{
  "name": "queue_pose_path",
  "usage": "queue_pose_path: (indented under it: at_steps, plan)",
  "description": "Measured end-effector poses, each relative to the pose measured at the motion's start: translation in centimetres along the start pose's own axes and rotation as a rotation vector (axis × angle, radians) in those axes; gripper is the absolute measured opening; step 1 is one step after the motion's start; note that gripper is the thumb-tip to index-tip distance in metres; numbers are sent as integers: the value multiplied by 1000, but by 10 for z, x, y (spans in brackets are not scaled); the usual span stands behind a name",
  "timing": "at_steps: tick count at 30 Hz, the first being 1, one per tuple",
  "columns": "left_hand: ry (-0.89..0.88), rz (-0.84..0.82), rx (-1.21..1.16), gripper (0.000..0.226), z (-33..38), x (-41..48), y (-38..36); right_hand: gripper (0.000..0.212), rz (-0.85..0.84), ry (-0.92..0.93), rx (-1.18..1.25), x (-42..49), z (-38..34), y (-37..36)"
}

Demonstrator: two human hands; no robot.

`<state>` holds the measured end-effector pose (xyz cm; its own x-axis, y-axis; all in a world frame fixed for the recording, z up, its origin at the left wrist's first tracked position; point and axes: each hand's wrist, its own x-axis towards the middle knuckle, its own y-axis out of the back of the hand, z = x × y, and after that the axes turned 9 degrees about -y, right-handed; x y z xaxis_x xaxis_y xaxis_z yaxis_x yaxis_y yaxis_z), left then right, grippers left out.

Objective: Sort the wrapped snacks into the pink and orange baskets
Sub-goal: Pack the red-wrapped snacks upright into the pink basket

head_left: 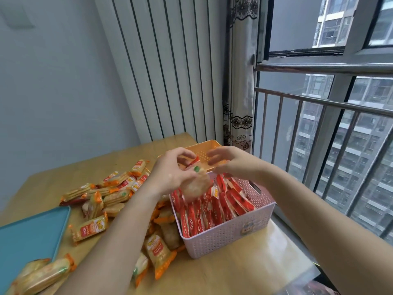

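My left hand [170,173] grips a wrapped round cracker snack [195,184] with a red end, held above the pink basket [229,237]. That basket is packed with several red-wrapped snacks [212,211]. Behind it stands the orange basket [202,151], its contents mostly hidden by my hands. My right hand [229,160] hovers over the orange basket's near rim with fingers spread, close to the held snack; it seems to hold nothing. A heap of orange-wrapped cracker packs [110,192] lies on the wooden table [234,273] to the left.
A teal tray [27,239] lies at the table's left front, with an orange-wrapped pack [46,275] resting partly on it. More packs [159,252] sit against the pink basket's left side. A window with a metal railing [319,103] runs along the right.
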<state>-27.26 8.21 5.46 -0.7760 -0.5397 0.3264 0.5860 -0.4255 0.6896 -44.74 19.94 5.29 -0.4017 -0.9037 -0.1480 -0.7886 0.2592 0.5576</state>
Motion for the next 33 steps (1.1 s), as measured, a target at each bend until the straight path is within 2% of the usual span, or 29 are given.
queue_pose_path:
  at_steps: [2, 4, 6, 8, 9, 11, 14, 17, 19, 22, 25, 28, 30, 33]
  plan:
    - [-93, 17, -51, 39, 11, 2, -4, 63, -58, 102, 39, -3, -8, -2]
    - [-161, 62, -101, 35, 21, 10, -15, 58, -23, 135, 21, -6, -11, 5]
    - [-175, 162, -162, 31, 27, 21, -30, 52, 95, 106, -41, -8, -10, 20]
    - [-141, 242, -137, 24, 29, 32, -48, 47, 292, 18, -192, -9, -2, 36]
    - [-125, 216, -77, 29, 28, 37, -56, 42, 376, -33, -275, -8, 4, 41]
    - [-103, 40, 111, 42, 24, 41, -75, 30, 472, -121, -363, -7, 17, 41]
    - [-81, -165, 356, 35, 14, 45, -96, 34, 573, -124, -388, -3, 33, 24]
    - [-15, -205, 471, 15, 6, 48, -108, 40, 690, -137, -675, 4, 45, 3]
    - [2, -174, 515, 12, 4, 49, -113, 39, 736, -133, -790, 9, 51, -9]
    - [15, -145, 474, 15, 6, 50, -120, 28, 706, -84, -782, 13, 57, -22]
    - [64, -103, 337, 21, 4, 49, -122, 14, 605, -139, -772, 14, 61, -27]
    - [82, -24, 201, 21, -1, 49, -118, 25, 449, -192, -765, 13, 57, -28]
    - [73, 25, 150, 23, 0, 49, -113, 14, 331, -212, -737, 13, 51, -29]
    - [46, -36, 173, 15, 3, 46, -104, 21, 230, -272, -636, 16, 46, -28]
